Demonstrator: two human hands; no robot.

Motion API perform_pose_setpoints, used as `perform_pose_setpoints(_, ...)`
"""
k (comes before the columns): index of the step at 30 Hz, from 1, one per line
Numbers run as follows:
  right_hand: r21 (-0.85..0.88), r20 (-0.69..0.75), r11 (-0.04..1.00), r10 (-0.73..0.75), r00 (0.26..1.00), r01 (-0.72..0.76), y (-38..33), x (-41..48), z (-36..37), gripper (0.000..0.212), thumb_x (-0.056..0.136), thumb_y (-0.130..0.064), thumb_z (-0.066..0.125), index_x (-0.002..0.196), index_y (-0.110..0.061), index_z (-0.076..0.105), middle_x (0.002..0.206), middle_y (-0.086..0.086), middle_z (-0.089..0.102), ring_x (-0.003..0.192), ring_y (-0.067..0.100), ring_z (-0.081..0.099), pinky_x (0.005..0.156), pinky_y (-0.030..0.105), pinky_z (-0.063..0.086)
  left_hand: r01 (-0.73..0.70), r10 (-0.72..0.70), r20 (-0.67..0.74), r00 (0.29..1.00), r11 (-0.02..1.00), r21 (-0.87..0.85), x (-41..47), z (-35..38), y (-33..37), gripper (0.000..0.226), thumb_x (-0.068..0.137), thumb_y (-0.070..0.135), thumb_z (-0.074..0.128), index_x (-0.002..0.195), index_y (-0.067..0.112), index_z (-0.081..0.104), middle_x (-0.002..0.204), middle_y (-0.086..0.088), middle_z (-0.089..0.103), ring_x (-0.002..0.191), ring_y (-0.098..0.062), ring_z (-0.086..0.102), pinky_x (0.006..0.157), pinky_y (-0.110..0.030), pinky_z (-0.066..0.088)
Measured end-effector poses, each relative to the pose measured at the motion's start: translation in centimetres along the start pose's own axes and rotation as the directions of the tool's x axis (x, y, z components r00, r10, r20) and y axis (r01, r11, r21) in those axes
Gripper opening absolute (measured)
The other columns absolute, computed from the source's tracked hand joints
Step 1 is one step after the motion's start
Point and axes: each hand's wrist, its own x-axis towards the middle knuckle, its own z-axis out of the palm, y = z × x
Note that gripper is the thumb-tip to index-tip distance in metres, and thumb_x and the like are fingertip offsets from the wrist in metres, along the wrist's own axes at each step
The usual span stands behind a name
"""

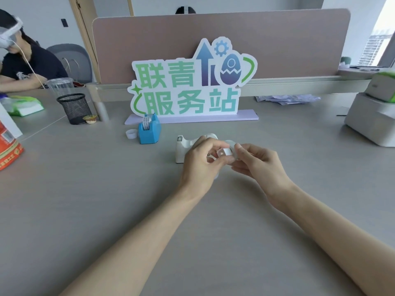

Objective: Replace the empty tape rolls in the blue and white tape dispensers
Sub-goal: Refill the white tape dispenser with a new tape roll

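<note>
The blue tape dispenser [149, 131] stands on the grey table with a tape roll in it. An empty clear roll core [131, 133] lies just left of it. The white tape dispenser [183, 148] stands behind my hands, partly hidden. My left hand [199, 161] pinches a small white spindle piece [224, 153] in front of that dispenser. My right hand [257, 160] pinches a clear tape roll [233, 148] against the same piece. The two hands meet at the fingertips.
A large green-lettered sign [188, 86] stands behind the dispensers. A black mesh cup [74, 107] and a small brown-lidded pot [90, 119] are at the left, a white box [372, 122] at the right, a red bag [8, 146] at the left edge. A person sits at far left.
</note>
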Motion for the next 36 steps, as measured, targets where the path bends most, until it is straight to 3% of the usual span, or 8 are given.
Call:
perform_pose_setpoints(7,-0.054,0.018,0.997,-0.047,0.999,0.048,-0.28,-0.28,-0.11,0.024,0.096,-0.027,0.055,0.088,-0.013,0.073,0.088,0.001,0.077,0.089,0.012,0.073,0.084,0.026,0.056,-0.063,0.065,-0.03,0.997,0.996,0.063,-0.32,-0.17,0.37,0.018,0.073,0.006,0.079,0.087,0.011,0.069,0.082,0.011,0.05,0.076,-0.004,0.057,0.065,-0.012,0.045)
perform_pose_setpoints(14,-0.039,0.026,0.997,-0.069,0.997,0.07,-0.47,-0.67,-0.41,0.027,0.096,-0.025,0.055,0.088,-0.007,0.074,0.082,0.0,0.078,0.083,0.01,0.074,0.08,0.021,0.058,-0.083,0.086,-0.053,0.995,0.995,0.056,-0.53,0.04,0.67,0.016,0.073,0.009,0.078,0.087,0.013,0.07,0.081,0.012,0.053,0.08,-0.004,0.058,0.068,-0.022,0.05)
perform_pose_setpoints(19,-0.091,-0.013,0.988,-0.127,0.992,0.125,-0.24,-0.52,-0.27,0.026,0.096,-0.024,0.057,0.089,-0.006,0.073,0.083,0.006,0.077,0.087,0.018,0.074,0.081,0.022,0.057,-0.068,0.071,-0.04,0.997,0.996,0.064,-0.21,-0.08,0.32,0.017,0.072,0.009,0.079,0.086,0.013,0.07,0.08,0.011,0.053,0.08,-0.007,0.06,0.065,-0.017,0.048)
perform_pose_setpoints(23,-0.146,-0.014,0.978,-0.152,0.988,0.148,0.05,-0.42,-0.33,0.025,0.096,-0.025,0.057,0.087,-0.009,0.074,0.086,0.009,0.077,0.093,0.025,0.072,0.089,0.036,0.057,-0.075,0.079,-0.045,0.996,0.993,0.087,-0.21,0.05,0.08,0.018,0.072,0.009,0.08,0.087,0.012,0.069,0.083,0.01,0.055,0.081,-0.007,0.06,0.064,-0.015,0.047)
perform_pose_setpoints(27,-0.192,0.004,0.965,-0.179,0.984,0.177,-0.08,-0.47,-0.43,0.025,0.096,-0.026,0.057,0.086,-0.01,0.074,0.084,0.002,0.078,0.088,0.012,0.073,0.09,0.034,0.056,-0.109,0.117,-0.065,0.991,0.987,0.12,-0.3,0.28,-0.1,0.017,0.073,0.011,0.079,0.087,0.011,0.069,0.083,0.012,0.055,0.081,-0.008,0.06,0.065,-0.024,0.05)
perform_pose_setpoints(30,-0.229,0.013,0.952,-0.207,0.978,0.205,-0.04,-0.57,-0.48,0.025,0.095,-0.029,0.058,0.084,-0.012,0.074,0.08,-0.001,0.078,0.084,0.006,0.073,0.086,0.034,0.056,-0.092,0.1,-0.069,0.993,0.989,0.113,-0.26,0.27,-0.15,0.018,0.072,0.012,0.08,0.086,0.012,0.069,0.083,0.012,0.055,0.079,-0.003,0.059,0.063,-0.019,0.049)
perform_pose_setpoints(34,-0.305,0.031,0.918,-0.255,0.966,0.252,0.13,-0.52,-0.51,0.022,0.093,-0.036,0.059,0.08,-0.027,0.074,0.076,0.019,0.07,0.07,0.032,0.06,0.069,0.042,0.051,-0.062,0.067,-0.045,0.997,0.993,0.099,-0.14,-0.06,-0.3,0.021,0.071,0.013,0.082,0.086,0.015,0.067,0.085,0.011,0.059,0.077,0.006,0.057,0.064,-0.007,0.043)
perform_pose_setpoints(36,-0.34,0.032,0.902,-0.271,0.962,0.266,0.08,-0.56,-0.49,0.022,0.093,-0.036,0.058,0.078,-0.028,0.073,0.076,0.025,0.065,0.064,0.022,0.049,0.063,0.032,0.042,-0.057,0.062,-0.042,0.997,0.992,0.112,-0.12,-0.09,-0.33,0.021,0.071,0.013,0.083,0.085,0.015,0.067,0.084,0.01,0.059,0.078,0.003,0.058,0.065,-0.006,0.042)
